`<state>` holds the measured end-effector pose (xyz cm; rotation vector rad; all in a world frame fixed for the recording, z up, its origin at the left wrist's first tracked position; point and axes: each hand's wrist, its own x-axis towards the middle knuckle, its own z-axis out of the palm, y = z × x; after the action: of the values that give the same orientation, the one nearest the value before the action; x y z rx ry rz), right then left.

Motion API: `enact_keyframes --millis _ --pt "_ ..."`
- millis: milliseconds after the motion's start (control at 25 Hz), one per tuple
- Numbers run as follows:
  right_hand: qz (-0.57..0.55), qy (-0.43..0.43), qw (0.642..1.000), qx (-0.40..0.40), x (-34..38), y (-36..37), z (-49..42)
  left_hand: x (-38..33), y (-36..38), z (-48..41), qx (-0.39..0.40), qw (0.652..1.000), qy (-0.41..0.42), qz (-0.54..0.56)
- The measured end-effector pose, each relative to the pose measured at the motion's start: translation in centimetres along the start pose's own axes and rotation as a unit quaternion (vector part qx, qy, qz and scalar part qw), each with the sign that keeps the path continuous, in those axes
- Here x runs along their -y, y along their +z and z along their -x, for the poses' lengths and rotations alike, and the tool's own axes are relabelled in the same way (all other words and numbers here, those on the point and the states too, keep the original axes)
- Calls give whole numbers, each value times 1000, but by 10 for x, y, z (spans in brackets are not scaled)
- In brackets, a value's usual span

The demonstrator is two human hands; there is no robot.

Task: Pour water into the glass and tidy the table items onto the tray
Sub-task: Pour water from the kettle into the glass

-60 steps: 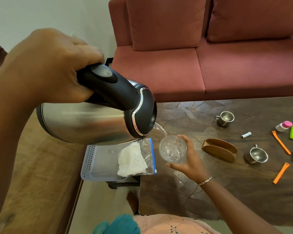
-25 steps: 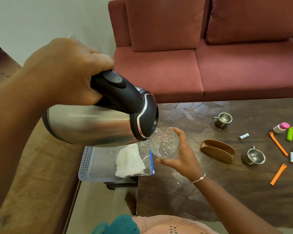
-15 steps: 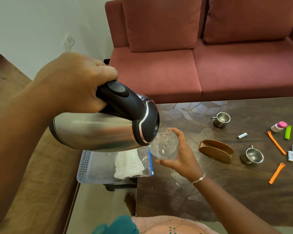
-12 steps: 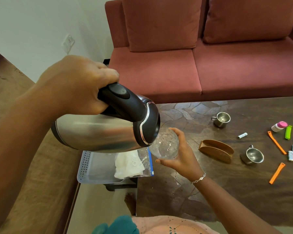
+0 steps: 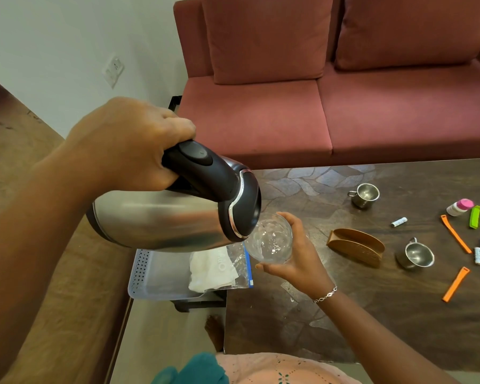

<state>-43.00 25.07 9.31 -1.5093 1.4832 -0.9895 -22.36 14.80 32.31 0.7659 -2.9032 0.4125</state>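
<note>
My left hand (image 5: 128, 145) grips the black handle of a steel kettle (image 5: 164, 220), which lies tipped on its side with the spout over a clear glass (image 5: 269, 239). My right hand (image 5: 297, 259) holds that glass in the air at the dark table's left edge. The spout is hidden behind the kettle's black lid. Below the kettle sits a pale plastic tray (image 5: 155, 275) holding a clear zip bag (image 5: 222, 267) with white cloth inside.
On the dark table (image 5: 344, 322) lie a brown holder (image 5: 355, 246), two small steel cups (image 5: 365, 194) (image 5: 416, 255), a pink-capped bottle (image 5: 459, 207), orange sticks (image 5: 455, 236), a green clip (image 5: 475, 216) and small tubes (image 5: 398, 222). A red sofa (image 5: 344, 106) stands behind.
The glass has come up close under the kettle's spout, and the visible stream of water is now hidden. The kettle and my left hand have drifted slightly right and down.
</note>
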Motion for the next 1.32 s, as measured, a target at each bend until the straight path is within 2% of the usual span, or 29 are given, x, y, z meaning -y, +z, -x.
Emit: enact_keyframes --millis 1000,1320 --pt "-7 -15 1000 8 -3 7 -1 2 3 7 10 1000 -15 11" --pt "-26 -18 999 7 0 5 -6 6 2 28 -55 992 -95 69"
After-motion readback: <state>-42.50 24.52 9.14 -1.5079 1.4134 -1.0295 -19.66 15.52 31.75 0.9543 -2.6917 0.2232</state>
